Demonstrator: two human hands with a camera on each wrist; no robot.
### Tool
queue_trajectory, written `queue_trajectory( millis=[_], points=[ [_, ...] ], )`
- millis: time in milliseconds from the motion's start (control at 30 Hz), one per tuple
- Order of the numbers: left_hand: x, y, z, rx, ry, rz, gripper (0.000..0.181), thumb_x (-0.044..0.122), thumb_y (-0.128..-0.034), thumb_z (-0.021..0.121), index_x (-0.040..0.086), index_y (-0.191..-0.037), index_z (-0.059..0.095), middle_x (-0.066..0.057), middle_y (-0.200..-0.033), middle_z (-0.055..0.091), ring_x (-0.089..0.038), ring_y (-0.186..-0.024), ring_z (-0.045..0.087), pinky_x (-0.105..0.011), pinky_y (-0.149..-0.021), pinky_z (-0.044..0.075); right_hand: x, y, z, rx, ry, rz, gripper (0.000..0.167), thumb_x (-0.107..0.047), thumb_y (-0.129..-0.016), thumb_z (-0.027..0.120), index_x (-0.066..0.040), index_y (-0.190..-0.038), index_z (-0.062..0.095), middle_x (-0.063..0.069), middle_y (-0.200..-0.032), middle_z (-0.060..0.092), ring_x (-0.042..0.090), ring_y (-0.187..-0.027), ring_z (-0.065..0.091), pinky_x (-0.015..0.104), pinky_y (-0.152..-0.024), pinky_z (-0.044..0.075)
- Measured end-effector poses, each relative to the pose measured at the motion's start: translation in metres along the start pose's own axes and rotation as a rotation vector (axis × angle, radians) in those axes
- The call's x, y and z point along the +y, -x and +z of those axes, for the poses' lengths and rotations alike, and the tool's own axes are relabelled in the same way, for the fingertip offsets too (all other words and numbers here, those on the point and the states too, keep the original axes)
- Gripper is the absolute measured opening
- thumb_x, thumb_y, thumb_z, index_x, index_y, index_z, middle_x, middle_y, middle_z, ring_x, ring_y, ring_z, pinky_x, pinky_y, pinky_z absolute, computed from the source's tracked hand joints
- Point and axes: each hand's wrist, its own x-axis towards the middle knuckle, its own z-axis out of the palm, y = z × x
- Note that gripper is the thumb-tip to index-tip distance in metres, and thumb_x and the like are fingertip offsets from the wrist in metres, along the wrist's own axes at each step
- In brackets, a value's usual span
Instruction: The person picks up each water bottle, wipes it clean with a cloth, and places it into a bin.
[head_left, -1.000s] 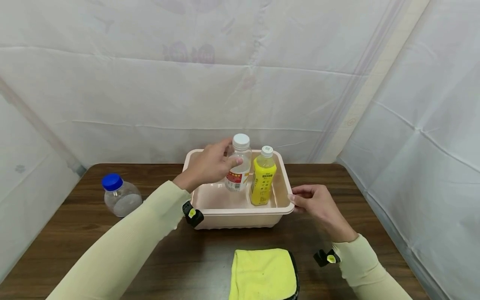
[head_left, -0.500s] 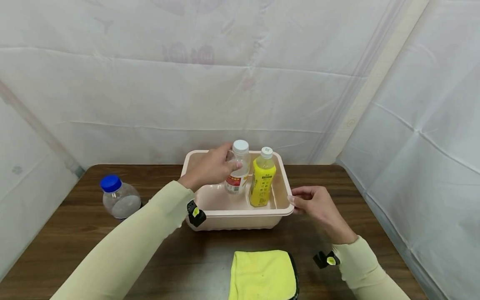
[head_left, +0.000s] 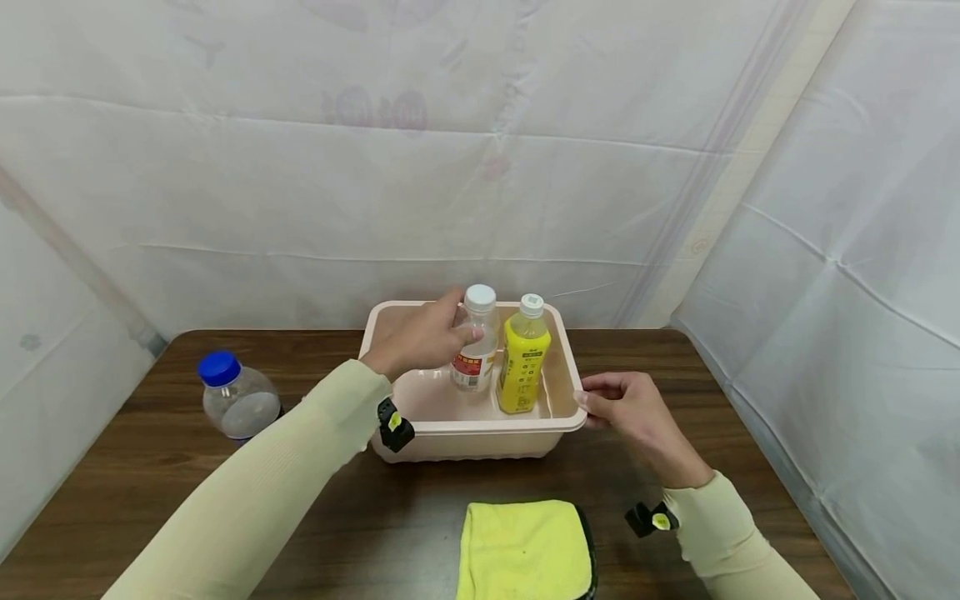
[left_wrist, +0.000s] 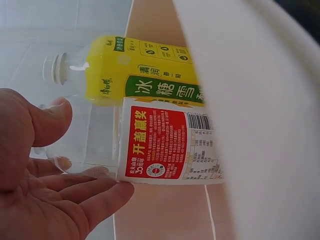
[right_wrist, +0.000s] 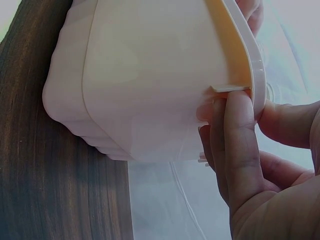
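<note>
A clear bottle with a white cap and a red-and-white label (head_left: 472, 368) stands in the pink basin (head_left: 487, 427). My left hand (head_left: 423, 333) has thumb and fingers around its upper part; in the left wrist view the left hand (left_wrist: 55, 185) lies beside the label (left_wrist: 155, 145). Just right of it, a yellow-labelled bottle (head_left: 523, 367) leans slightly in the basin. With thumb and fingers my right hand (head_left: 645, 421) pinches the basin's right rim. The right wrist view shows the fingers (right_wrist: 240, 135) under the rim of the basin (right_wrist: 150, 75), thumb on the other side.
A round clear jar with a blue lid (head_left: 240, 402) stands at the left on the dark wooden table (head_left: 360, 533). Near the front lies a folded yellow cloth (head_left: 525, 550) with a dark edge. Pale sheeting (head_left: 480, 192) rises behind the table and along its sides.
The clear bottle has gone down a little into the basin, my left hand lowering slightly with it. My right hand has stayed at the rim.
</note>
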Motion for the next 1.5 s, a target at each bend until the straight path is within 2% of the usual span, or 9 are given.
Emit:
queue_trajectory(
  millis=[133,367,567,767,1067,1267,1500],
  points=[
    [0.0,-0.003,-0.001,-0.024,0.004,0.015,0.054,0.024,-0.1063,0.06,0.007,-0.152,0.035,-0.018,-0.15,0.056,-0.035,-0.136,0.059,-0.055,-0.114,0.049,0.001,0.0,0.0,0.006,0.002,0.002,0.035,-0.009,-0.099,0.07,0.01,-0.128,0.066,0.021,-0.111,0.074,0.012,-0.082,0.071,0.029,-0.075,0.065],
    [0.003,-0.007,-0.006,-0.03,-0.016,0.024,0.054,0.02,-0.1057,0.06,0.006,-0.152,0.037,-0.018,-0.151,0.054,-0.039,-0.142,0.052,-0.058,-0.118,0.044,-0.001,0.001,0.0,0.006,0.003,0.009,0.035,-0.009,-0.099,0.07,0.01,-0.128,0.067,0.021,-0.111,0.073,0.012,-0.082,0.071,0.032,-0.077,0.066],
    [0.002,-0.011,-0.008,-0.105,0.025,-0.001,0.052,0.021,-0.1068,0.059,0.009,-0.151,0.034,-0.02,-0.159,0.046,-0.041,-0.151,0.042,-0.059,-0.122,0.039,-0.001,0.002,0.0,0.003,0.006,0.0,0.036,-0.01,-0.099,0.071,0.01,-0.128,0.067,0.022,-0.112,0.073,0.013,-0.081,0.071,0.029,-0.075,0.065],
    [0.0,-0.01,-0.005,-0.16,0.009,-0.046,0.053,0.025,-0.1074,0.058,0.013,-0.152,0.032,-0.022,-0.154,0.049,-0.039,-0.145,0.049,-0.056,-0.118,0.045,0.0,0.001,0.001,0.005,0.006,-0.003,0.034,-0.007,-0.099,0.07,0.012,-0.126,0.067,0.025,-0.113,0.074,0.013,-0.082,0.073,0.031,-0.076,0.066],
    [-0.003,-0.011,-0.003,-0.189,-0.009,-0.118,0.055,0.027,-0.1062,0.061,0.009,-0.149,0.032,-0.02,-0.149,0.052,-0.035,-0.138,0.055,-0.053,-0.115,0.049,0.001,0.001,0.002,0.006,0.003,-0.004,0.033,-0.007,-0.098,0.071,0.013,-0.125,0.067,0.028,-0.112,0.073,0.012,-0.081,0.073,0.035,-0.076,0.066],
    [-0.004,-0.012,-0.002,-0.217,-0.016,-0.137,0.048,0.022,-0.1059,0.061,0.008,-0.143,0.034,-0.017,-0.146,0.053,-0.032,-0.138,0.054,-0.052,-0.119,0.045,0.001,0.001,0.002,0.001,0.003,-0.008,0.033,-0.006,-0.098,0.071,0.013,-0.125,0.067,0.03,-0.113,0.073,0.012,-0.081,0.073,0.033,-0.075,0.066],
    [-0.003,-0.012,-0.001,-0.223,-0.027,-0.123,0.049,0.019,-0.1055,0.061,0.005,-0.144,0.034,-0.016,-0.144,0.053,-0.032,-0.137,0.053,-0.052,-0.118,0.045,0.001,0.001,0.003,0.0,0.004,-0.008,0.033,-0.006,-0.098,0.07,0.013,-0.125,0.067,0.029,-0.113,0.073,0.012,-0.081,0.073,0.031,-0.074,0.065]
  ],
)
